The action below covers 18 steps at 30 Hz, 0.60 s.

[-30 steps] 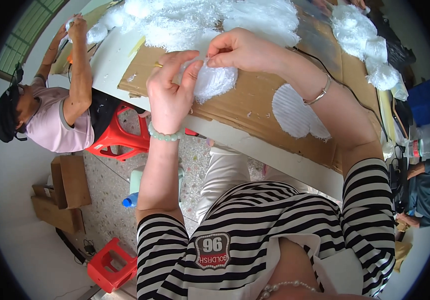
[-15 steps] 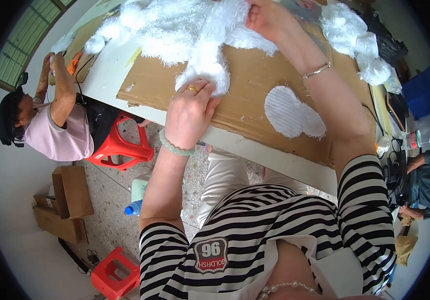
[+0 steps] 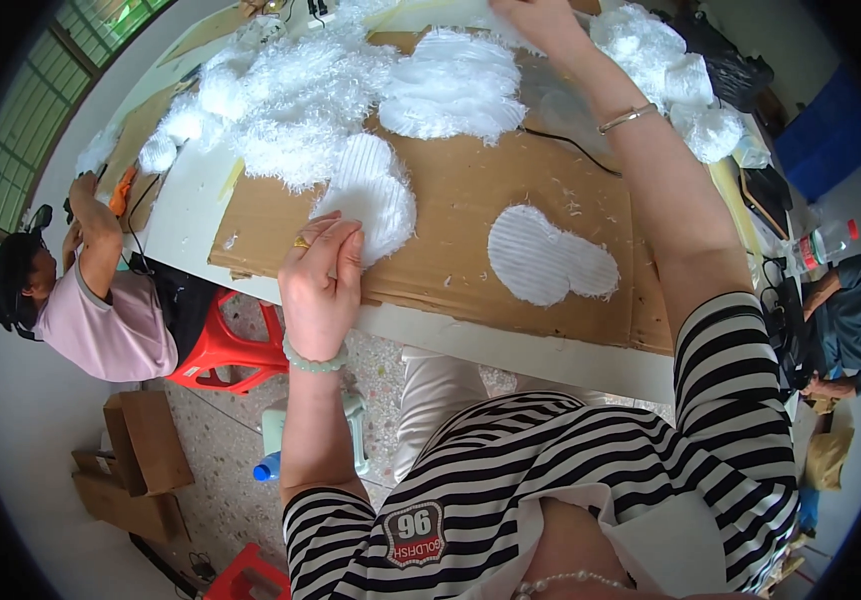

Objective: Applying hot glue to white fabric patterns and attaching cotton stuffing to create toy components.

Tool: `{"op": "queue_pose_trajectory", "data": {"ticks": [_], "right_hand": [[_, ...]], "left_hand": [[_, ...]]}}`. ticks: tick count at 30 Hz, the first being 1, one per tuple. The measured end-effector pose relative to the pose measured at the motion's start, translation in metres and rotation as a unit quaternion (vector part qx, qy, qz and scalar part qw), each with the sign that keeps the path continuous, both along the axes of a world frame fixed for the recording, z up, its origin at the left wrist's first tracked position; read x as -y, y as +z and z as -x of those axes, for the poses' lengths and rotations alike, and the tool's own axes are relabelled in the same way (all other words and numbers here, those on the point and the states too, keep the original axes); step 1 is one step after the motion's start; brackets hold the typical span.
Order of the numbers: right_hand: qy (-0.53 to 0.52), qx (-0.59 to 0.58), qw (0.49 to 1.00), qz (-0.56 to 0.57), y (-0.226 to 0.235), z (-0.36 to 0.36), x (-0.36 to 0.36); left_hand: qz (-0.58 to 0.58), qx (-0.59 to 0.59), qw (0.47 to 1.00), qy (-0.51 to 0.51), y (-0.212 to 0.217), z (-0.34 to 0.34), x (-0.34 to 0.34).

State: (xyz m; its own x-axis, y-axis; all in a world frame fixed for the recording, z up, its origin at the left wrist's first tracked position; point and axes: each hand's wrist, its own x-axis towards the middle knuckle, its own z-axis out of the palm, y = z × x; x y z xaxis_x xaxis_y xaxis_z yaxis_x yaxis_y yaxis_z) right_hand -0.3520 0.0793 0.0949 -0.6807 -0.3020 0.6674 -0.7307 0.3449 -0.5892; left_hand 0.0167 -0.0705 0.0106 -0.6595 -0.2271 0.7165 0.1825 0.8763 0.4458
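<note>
My left hand (image 3: 322, 285) pinches the near end of a white plush fabric piece (image 3: 375, 190), rounded, with a ribbed face and fuzzy edges. The piece lies on a brown cardboard sheet (image 3: 450, 215). At the top edge of the view is my right hand (image 3: 542, 25), its fingers closed together and partly cut off; whitish material shows beside it, but what it grips cannot be made out. A second ribbed piece (image 3: 550, 258), shaped like a peanut, lies flat on the right of the cardboard. Beyond my left hand are a fluffy stack (image 3: 452, 85) and a larger shaggy heap (image 3: 295, 110).
More white bundles (image 3: 640, 50) sit at the far right, by a black plastic bag (image 3: 735, 70). A black cable (image 3: 575, 150) crosses the cardboard. A bottle (image 3: 825, 243) stands right. A co-worker (image 3: 100, 310) sits left on a red stool (image 3: 225, 350); another person (image 3: 845, 325) is right.
The fluffy length that stretched between my hands now lies on the table as a stack. My right hand has moved farther away; my left hand has come nearer, at the ribbed piece. The view has shifted.
</note>
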Motion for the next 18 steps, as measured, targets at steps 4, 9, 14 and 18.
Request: {"op": "queue_pose_trajectory", "data": {"ticks": [4,9,14,18], "right_hand": [[0.146,0.115,0.951,-0.245,-0.026,-0.053,0.060],[0.124,0.071,0.893,-0.427,-0.021,-0.069,0.070],[0.235,-0.290,0.920,-0.116,-0.011,-0.141,0.052],[0.414,-0.022,0.877,-0.243,-0.023,-0.197,0.048]], "left_hand": [[-0.039,-0.001,0.998,0.047,-0.005,-0.014,0.009],[-0.056,0.031,0.997,0.039,-0.008,-0.017,0.018],[0.049,0.063,0.995,0.064,-0.007,-0.019,0.022],[0.013,0.022,0.998,0.053,0.000,-0.011,0.017]]}}
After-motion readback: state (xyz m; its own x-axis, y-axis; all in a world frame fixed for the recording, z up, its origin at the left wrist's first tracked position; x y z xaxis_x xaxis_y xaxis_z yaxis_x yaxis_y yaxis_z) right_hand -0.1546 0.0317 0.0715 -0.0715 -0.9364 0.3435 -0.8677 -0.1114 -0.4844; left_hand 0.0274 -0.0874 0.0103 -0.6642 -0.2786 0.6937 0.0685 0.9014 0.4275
